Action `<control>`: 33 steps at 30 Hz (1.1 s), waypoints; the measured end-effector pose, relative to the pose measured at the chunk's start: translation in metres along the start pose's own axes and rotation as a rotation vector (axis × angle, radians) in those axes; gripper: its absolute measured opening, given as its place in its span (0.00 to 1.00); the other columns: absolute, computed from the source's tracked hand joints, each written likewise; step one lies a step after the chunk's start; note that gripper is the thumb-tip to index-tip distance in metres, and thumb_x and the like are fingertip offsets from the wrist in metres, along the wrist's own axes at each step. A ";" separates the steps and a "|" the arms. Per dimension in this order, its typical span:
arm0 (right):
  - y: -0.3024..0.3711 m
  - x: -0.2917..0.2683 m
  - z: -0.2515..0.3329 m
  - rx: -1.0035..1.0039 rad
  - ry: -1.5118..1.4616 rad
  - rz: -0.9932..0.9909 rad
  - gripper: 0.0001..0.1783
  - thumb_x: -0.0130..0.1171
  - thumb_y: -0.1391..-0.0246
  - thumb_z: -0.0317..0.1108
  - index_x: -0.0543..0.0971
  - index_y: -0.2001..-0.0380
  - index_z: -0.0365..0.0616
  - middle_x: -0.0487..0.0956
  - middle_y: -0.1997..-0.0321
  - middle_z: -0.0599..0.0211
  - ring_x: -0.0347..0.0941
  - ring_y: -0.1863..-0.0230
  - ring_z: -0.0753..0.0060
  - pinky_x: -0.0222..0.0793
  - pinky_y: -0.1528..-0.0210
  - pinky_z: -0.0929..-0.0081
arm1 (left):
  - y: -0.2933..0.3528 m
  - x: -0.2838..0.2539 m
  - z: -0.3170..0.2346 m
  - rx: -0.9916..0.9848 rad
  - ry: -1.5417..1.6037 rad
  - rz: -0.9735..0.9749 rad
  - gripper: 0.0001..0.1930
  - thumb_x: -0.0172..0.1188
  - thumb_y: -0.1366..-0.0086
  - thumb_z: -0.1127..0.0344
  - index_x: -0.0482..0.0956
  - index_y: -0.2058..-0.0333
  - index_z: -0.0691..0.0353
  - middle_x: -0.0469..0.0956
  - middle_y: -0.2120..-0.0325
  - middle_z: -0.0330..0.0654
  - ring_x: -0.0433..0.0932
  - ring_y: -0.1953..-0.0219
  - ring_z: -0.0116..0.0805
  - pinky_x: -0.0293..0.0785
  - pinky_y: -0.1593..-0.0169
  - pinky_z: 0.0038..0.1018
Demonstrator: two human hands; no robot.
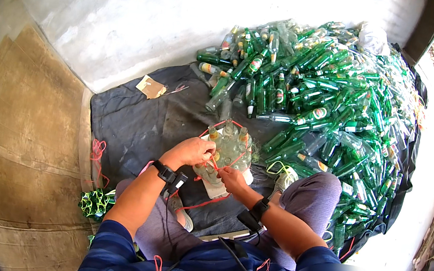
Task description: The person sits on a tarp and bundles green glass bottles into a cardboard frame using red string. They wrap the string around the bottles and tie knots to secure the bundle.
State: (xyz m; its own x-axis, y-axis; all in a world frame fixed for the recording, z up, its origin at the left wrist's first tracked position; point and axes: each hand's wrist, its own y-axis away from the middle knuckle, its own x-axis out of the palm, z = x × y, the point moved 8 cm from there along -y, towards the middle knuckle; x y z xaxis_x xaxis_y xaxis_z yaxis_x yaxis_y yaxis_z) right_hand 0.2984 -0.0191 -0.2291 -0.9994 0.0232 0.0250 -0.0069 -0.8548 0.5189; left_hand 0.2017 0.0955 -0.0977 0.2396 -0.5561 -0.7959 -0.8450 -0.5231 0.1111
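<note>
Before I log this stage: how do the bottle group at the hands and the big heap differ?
The bottle group stands upright and close together, while the heap lies jumbled at many angles. The bottle group looks mostly clear; the heap is mainly green. The bottle group has red string looped about it, whereas the heap shows no such loop gathering it. Both consist of bottles, and both include clear ones.

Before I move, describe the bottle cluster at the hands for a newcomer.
Find the big, mostly green bottle heap on the black sheet. Left of its near side, clear bottles stand by the left hand and right hand. Unlike the jumbled heap, they are packed upright, ringed with red string.
</note>
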 end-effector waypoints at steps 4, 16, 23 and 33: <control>0.002 0.001 0.002 0.010 -0.024 0.005 0.17 0.53 0.35 0.47 0.80 0.65 0.44 0.68 0.77 0.78 0.58 0.82 0.83 0.53 0.83 0.78 | 0.001 -0.001 0.003 0.077 -0.230 -0.065 0.04 0.57 0.42 0.69 0.77 0.68 0.61 0.79 0.72 0.47 0.80 0.67 0.50 0.75 0.63 0.42; 0.002 0.001 0.000 0.025 -0.070 0.028 0.12 0.54 0.40 0.39 0.80 0.64 0.42 0.73 0.74 0.72 0.65 0.77 0.78 0.59 0.78 0.75 | -0.001 -0.011 0.004 0.063 -0.376 -0.233 0.04 0.59 0.40 0.66 0.80 0.67 0.56 0.81 0.69 0.43 0.81 0.64 0.49 0.77 0.61 0.42; -0.001 0.005 -0.001 -0.063 -0.016 0.029 0.12 0.54 0.40 0.37 0.80 0.62 0.41 0.76 0.72 0.68 0.71 0.70 0.73 0.66 0.68 0.72 | -0.010 -0.002 0.023 0.013 -0.236 -0.175 0.07 0.57 0.35 0.65 0.81 0.61 0.57 0.84 0.69 0.46 0.83 0.66 0.47 0.78 0.61 0.39; 0.009 0.007 0.024 -0.361 0.400 -0.048 0.13 0.51 0.40 0.38 0.79 0.62 0.40 0.79 0.61 0.46 0.76 0.56 0.39 0.71 0.55 0.51 | -0.023 0.009 0.035 -0.251 0.238 0.029 0.08 0.54 0.32 0.68 0.79 0.59 0.64 0.83 0.73 0.46 0.84 0.78 0.36 0.77 0.70 0.32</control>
State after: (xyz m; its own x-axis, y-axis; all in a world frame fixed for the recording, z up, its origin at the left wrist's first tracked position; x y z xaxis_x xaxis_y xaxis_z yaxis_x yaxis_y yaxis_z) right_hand 0.2922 -0.0141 -0.2038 -0.9320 -0.0726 -0.3551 0.0067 -0.9830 0.1835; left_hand 0.2067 0.1248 -0.1283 0.3468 -0.6929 -0.6321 -0.7166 -0.6306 0.2981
